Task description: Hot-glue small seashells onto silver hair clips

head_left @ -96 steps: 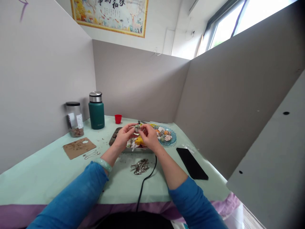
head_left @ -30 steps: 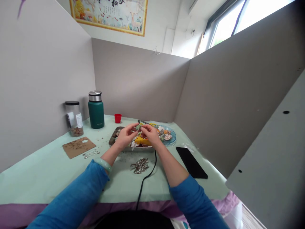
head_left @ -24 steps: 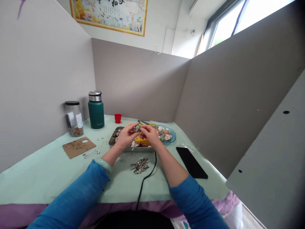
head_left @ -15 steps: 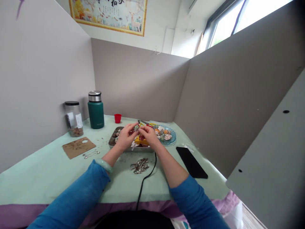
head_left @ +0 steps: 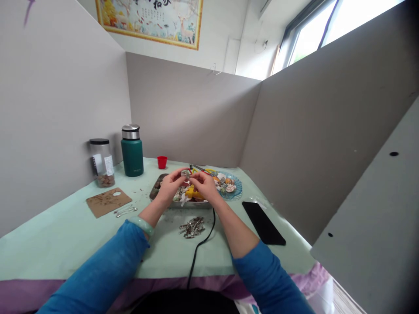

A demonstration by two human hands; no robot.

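Above the metal tray (head_left: pixel 163 204), my left hand (head_left: pixel 170 185) pinches a small pale green-and-white patterned piece (head_left: pixel 185 173); its exact kind is too small to make out. My right hand (head_left: pixel 204 184) has its thumb and fingertips pressed together at the piece's right edge, and whether it grips something else there is hidden. Below both hands, a yellow glue gun (head_left: pixel 191 192) lies in the tray among small coloured pieces, its black cord (head_left: pixel 196 252) running toward me. Nearer to me on the table lies a pile of small metal clips (head_left: pixel 192 227).
A blue plate (head_left: pixel 240 188) with patterned pieces stands right of the tray, with pliers (head_left: pixel 209 170) behind. At right lies a black phone-like slab (head_left: pixel 263 223). Leftward are a brown card (head_left: pixel 108 203), safety pins (head_left: pixel 125 211), a jar (head_left: pixel 102 163), a green flask (head_left: pixel 132 152) and a red cup (head_left: pixel 162 162).
The patterned piece has turned and now shows more of its face. My hands have shifted slightly up and left, exposing more of the glue gun and the tray's contents.
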